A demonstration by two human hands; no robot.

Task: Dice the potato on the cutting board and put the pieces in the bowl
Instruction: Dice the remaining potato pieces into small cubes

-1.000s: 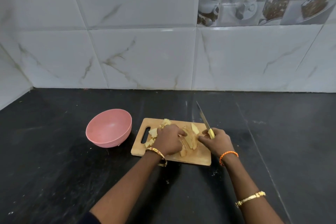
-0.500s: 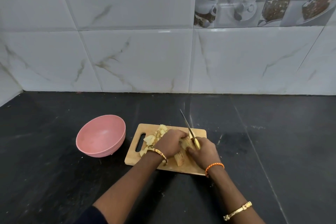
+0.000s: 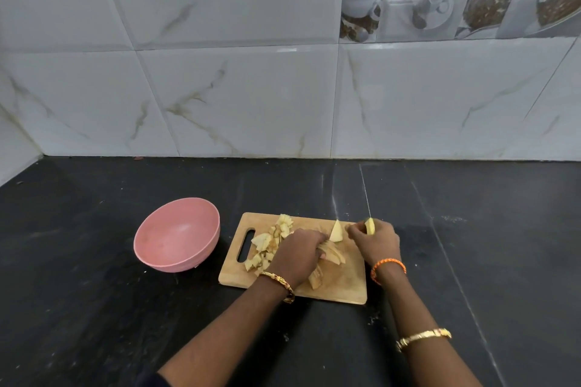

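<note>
A wooden cutting board (image 3: 345, 283) lies on the black counter. Cut potato pieces (image 3: 267, 245) are heaped on its left part, near the handle slot. My left hand (image 3: 298, 256) presses down on a stack of potato slices (image 3: 333, 254) in the board's middle. One wedge (image 3: 336, 231) lies apart near the far edge. My right hand (image 3: 375, 240) grips a knife (image 3: 366, 201) by its yellow handle, blade pointing away and lifted off the potato. The pink bowl (image 3: 176, 234) stands left of the board and looks empty.
A marble-tiled wall (image 3: 251, 97) rises behind the counter, with a side wall at the far left corner. Dark counter (image 3: 487, 245) stretches to the right of the board and in front of it.
The knife was down in the potato slices half a second ago; now my right hand has pulled it right and up, clear of them. My left hand stays on the slices.
</note>
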